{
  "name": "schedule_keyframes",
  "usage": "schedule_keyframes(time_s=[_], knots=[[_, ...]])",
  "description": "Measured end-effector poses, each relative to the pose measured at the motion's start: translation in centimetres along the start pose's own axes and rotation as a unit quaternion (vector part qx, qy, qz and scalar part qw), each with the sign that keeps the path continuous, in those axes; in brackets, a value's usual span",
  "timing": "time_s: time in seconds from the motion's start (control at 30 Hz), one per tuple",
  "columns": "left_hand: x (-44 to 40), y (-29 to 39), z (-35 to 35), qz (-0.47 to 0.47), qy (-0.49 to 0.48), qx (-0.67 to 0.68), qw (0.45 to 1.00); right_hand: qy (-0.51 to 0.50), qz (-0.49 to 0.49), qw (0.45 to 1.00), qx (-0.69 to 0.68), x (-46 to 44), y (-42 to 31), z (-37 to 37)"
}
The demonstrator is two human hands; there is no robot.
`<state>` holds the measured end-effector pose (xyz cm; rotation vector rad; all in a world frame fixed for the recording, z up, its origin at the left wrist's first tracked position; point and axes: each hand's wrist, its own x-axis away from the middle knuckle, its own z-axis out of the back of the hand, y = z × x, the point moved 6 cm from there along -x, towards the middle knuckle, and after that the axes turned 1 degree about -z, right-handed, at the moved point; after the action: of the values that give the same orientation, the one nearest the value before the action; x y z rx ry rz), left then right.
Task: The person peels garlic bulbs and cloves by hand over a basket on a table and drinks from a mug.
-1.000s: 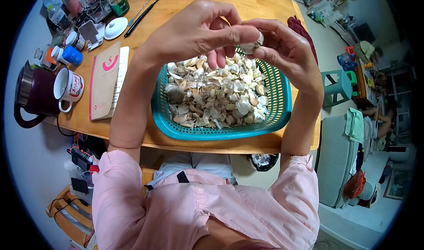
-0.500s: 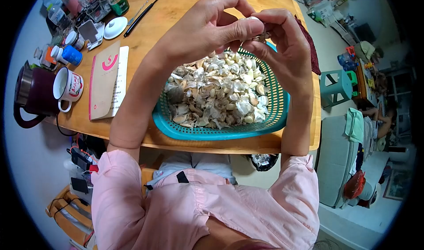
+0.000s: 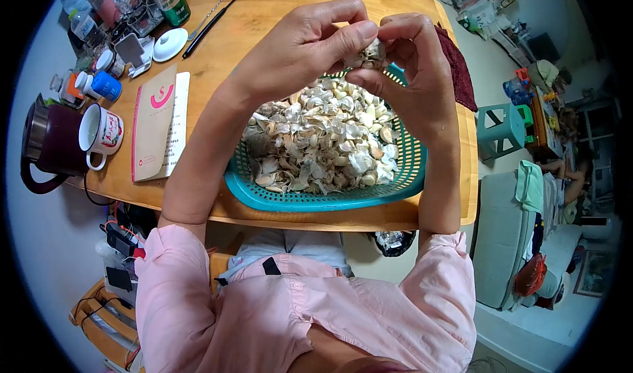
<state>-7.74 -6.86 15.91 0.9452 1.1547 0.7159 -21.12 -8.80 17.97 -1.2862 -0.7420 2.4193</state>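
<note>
Over the far side of a teal plastic basket, both hands come together around a garlic bulb with greyish papery skin. My left hand is closed on the bulb from the left, its thumb pressed near the top. From the right, my right hand grips the same bulb with bent fingers and the thumb underneath. Some fingertips are hidden behind the bulb. Loose garlic cloves and peeled skins fill the basket below, some cloves pale and bare, others wrapped in skin.
On the wooden table's left stand an enamel mug, a dark kettle and a booklet. Bottles and jars crowd the back left, near a white lid. A dark red cloth lies at the right edge; a teal stool stands beyond.
My hands have shifted slightly left and down, and my fingers have moved on the garlic bulb, so more of it shows. The basket appears slightly further left.
</note>
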Motion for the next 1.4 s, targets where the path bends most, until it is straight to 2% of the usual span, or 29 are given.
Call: schedule_keyframes(time_s=[0.1, 0.17, 0.23, 0.3, 0.33, 0.4, 0.43, 0.5, 0.6, 0.67, 0.7, 0.77, 0.97, 1.07, 1.2, 1.4], knots=[[0.1, 0.3, 0.1, 0.003, -0.010, -0.015, 1.000, -0.015, -0.011, 1.000, -0.010, 0.2, -0.2, -0.4], [0.2, 0.2, 0.4, 0.057, 0.018, 0.002, 0.998, -0.026, -0.011, 1.000, 0.001, 0.2, -0.4, -0.5], [0.2, 0.0, 0.4, 0.060, 0.014, 0.010, 0.998, -0.035, -0.013, 0.999, 0.013, 0.2, -0.5, -0.3], [0.2, 0.2, 0.3, 0.060, 0.009, 0.016, 0.998, -0.079, -0.016, 0.992, -0.094, 0.2, -0.4, -0.1], [0.4, 0.2, -0.1, 0.085, 0.007, 0.024, 0.996, -0.080, -0.014, 0.992, -0.094, 0.1, -0.5, 0.4], [0.6, 0.1, 0.1, 0.111, 0.005, 0.032, 0.993, -0.107, -0.078, 0.972, -0.194, 0.3, -0.6, 1.1], [0.6, 0.2, 0.3, 0.106, -0.029, 0.048, 0.993, -0.109, -0.093, 0.964, -0.224, 0.4, -0.6, 1.7], [0.8, 0.7, 0.3, 0.099, -0.061, 0.064, 0.991, -0.118, -0.070, 0.960, -0.242, 0.3, -0.5, 2.8], [1.2, 1.2, -0.3, 0.131, -0.101, -0.014, 0.986, -0.124, -0.056, 0.959, -0.250, 0.0, -0.2, 3.5], [0.9, 2.1, -0.5, 0.002, -0.053, -0.008, 0.999, -0.127, -0.048, 0.960, -0.245, 0.0, -0.3, 3.4], [0.8, 1.8, -0.3, 0.003, -0.053, -0.008, 0.999, -0.116, -0.055, 0.962, -0.241, -0.1, -0.4, 3.1], [0.5, 2.4, 0.2, -0.089, -0.065, -0.017, 0.994, -0.105, -0.061, 0.964, -0.236, -0.2, -0.3, 2.9], [0.4, 2.7, 1.7, -0.178, 0.020, -0.048, 0.983, -0.082, -0.095, 0.958, -0.257, -0.2, 0.5, 3.0], [0.7, 2.6, 2.6, -0.139, 0.071, -0.019, 0.988, -0.074, -0.071, 0.966, -0.235, -0.3, 0.4, 3.1], [0.7, 3.2, 2.6, -0.182, 0.102, -0.022, 0.978, -0.061, -0.093, 0.961, -0.252, -0.2, 0.5, 3.3], [0.8, 3.2, 2.8, -0.178, 0.119, -0.014, 0.977, -0.040, -0.111, 0.960, -0.253, -0.1, 1.3, 3.3]])
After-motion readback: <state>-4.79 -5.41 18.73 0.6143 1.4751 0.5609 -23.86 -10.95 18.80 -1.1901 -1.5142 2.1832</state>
